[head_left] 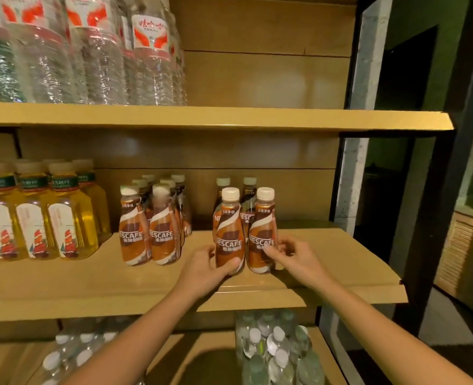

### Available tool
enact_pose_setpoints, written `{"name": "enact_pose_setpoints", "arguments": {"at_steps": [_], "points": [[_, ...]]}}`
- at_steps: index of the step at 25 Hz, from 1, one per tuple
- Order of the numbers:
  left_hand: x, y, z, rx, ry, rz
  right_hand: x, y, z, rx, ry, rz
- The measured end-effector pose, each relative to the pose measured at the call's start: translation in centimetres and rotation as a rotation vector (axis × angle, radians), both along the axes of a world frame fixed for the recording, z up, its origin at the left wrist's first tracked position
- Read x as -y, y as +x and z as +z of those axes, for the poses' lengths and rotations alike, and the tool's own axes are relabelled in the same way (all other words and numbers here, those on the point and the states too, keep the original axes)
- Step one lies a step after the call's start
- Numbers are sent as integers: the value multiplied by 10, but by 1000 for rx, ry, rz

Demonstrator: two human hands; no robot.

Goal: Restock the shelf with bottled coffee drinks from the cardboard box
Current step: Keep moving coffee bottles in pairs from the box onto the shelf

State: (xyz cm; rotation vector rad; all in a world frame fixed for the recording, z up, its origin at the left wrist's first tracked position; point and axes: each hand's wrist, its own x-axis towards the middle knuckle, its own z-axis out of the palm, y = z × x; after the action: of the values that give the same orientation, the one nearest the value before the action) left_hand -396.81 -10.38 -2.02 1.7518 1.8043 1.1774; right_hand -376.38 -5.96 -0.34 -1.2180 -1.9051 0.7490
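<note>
The left bottle [229,234] is gripped low by the left hand [206,263] and the right bottle [261,232] is pinched by the right hand [290,257]. Both are stood near the right front edge of the shelf [91,284], labels out, probably so they're lined up with the pair behind [249,200]. The box isn't seen.

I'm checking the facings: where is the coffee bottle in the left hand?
Head view: the left-hand bottle stands on the middle shelf, right of centre, beside the right-hand bottle, before two rear bottles.
</note>
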Motion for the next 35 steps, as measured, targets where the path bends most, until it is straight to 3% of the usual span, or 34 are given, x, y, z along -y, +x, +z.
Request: {"name": "enact_pose_setpoints", "arguments": {"at_steps": [3, 7, 17, 35], "points": [[-9, 2, -13, -318, -33, 110, 4, -11, -11, 320, 103, -107], [-22, 4, -18, -515, -23, 210, -7, -28, -19, 422, 233, -228], [-62, -15, -17, -504, -89, 268, -43, -54, -8, 642, 77, -225], [-89, -11, -15, -526, -116, 332, -68, -64, -13, 633, -2, -216]]}}
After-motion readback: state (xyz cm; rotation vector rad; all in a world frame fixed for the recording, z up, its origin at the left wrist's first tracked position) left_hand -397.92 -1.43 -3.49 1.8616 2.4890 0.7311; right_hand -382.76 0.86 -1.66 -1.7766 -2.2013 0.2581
